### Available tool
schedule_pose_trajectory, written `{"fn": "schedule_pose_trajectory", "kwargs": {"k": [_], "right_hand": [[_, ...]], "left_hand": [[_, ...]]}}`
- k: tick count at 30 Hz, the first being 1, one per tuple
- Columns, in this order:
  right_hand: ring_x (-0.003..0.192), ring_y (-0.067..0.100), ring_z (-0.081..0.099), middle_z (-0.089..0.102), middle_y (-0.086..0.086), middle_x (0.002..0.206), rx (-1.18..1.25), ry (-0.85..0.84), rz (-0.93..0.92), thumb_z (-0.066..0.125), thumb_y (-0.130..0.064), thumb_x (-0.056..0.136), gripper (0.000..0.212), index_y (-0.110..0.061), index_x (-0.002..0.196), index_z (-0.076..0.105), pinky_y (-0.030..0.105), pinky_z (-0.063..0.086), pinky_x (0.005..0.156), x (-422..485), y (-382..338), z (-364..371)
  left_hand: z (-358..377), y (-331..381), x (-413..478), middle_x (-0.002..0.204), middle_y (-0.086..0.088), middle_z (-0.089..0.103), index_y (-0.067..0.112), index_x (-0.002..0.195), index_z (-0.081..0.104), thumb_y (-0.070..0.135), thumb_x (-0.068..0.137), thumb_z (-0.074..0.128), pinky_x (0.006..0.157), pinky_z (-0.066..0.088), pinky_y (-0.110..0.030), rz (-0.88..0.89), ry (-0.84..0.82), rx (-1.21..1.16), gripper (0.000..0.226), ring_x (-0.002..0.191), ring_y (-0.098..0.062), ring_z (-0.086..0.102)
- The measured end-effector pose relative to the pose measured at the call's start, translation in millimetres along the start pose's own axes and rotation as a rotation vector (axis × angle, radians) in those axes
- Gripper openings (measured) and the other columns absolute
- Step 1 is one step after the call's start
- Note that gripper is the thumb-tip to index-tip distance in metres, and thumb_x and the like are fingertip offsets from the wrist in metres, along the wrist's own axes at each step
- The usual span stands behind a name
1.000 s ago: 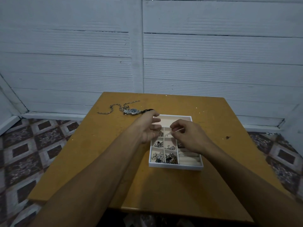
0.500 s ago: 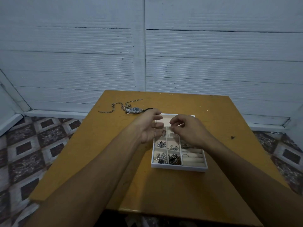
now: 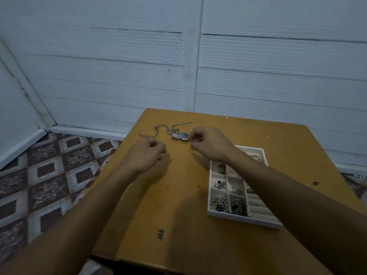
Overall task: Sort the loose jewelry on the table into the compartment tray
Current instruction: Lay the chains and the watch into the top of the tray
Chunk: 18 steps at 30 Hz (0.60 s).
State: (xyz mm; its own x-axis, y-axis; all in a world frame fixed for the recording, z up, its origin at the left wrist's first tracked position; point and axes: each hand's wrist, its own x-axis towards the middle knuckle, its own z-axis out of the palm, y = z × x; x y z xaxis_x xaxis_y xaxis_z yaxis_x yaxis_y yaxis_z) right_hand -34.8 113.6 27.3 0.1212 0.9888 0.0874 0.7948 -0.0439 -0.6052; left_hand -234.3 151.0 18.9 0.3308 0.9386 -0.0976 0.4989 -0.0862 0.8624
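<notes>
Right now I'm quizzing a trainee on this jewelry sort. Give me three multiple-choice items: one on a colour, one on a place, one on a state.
1. The tray rim is: A white; B black; C red.
2. The watch lies: A in the tray; B on the table, beyond and left of the tray; C on the floor.
3. The chain is: A loose on the table; B hanging from a hand; C coiled in the tray.
A, its border shows white; B, it rests on bare wood; A, it sprawls on the tabletop.
</notes>
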Motion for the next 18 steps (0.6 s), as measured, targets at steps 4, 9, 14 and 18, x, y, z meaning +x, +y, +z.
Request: {"fn": "schedule_pose_trajectory", "kwargs": {"k": [4, 9, 14, 18], "right_hand": [[0.101, 0.017, 0.059, 0.066, 0.001, 0.111, -0.101, -0.05, -0.084, 0.062, -0.014, 0.089, 0.023, -0.015, 0.111, 0.067, 0.027, 0.045, 0.081, 35, -20, 28], [0.115, 0.023, 0.054, 0.061, 0.002, 0.127, -0.313, -0.071, -0.121, 0.057, -0.019, 0.092, 0.031, -0.02, 0.122, 0.061, 0.041, 0.047, 0.097, 81, -38, 69], [0.123, 0.027, 0.045, 0.054, 0.003, 0.134, -0.525, -0.113, -0.163, 0.051, -0.029, 0.097, 0.034, -0.026, 0.131, 0.055, 0.046, 0.036, 0.102, 117, -39, 95], [0.118, 0.027, 0.04, 0.055, 0.004, 0.123, -0.539, -0.117, -0.164, 0.05, -0.026, 0.097, 0.019, -0.024, 0.111, 0.062, 0.046, 0.035, 0.1, 133, -41, 102]], "left_hand": [[-27, -22, 20, 0.102, 0.001, 0.065, 0.02, 0.105, 0.064, 0.026, 0.096, 0.052, 0.08, 0.048, -0.03, 0.13, 0.121, 0.336, 0.016, 0.092, -0.014, 0.059], [-40, -44, 45, 0.108, -0.003, 0.066, 0.017, 0.116, 0.062, 0.032, 0.096, 0.051, 0.08, 0.054, -0.034, 0.226, 0.179, 0.651, 0.028, 0.092, -0.016, 0.061], [-39, -62, 72, 0.111, -0.004, 0.064, 0.016, 0.116, 0.061, 0.034, 0.096, 0.046, 0.082, 0.052, -0.033, 0.318, 0.176, 0.703, 0.031, 0.095, -0.016, 0.057], [-38, -70, 86, 0.116, -0.004, 0.062, 0.015, 0.118, 0.061, 0.032, 0.095, 0.048, 0.085, 0.046, -0.03, 0.341, 0.205, 0.681, 0.032, 0.103, -0.017, 0.053]]}}
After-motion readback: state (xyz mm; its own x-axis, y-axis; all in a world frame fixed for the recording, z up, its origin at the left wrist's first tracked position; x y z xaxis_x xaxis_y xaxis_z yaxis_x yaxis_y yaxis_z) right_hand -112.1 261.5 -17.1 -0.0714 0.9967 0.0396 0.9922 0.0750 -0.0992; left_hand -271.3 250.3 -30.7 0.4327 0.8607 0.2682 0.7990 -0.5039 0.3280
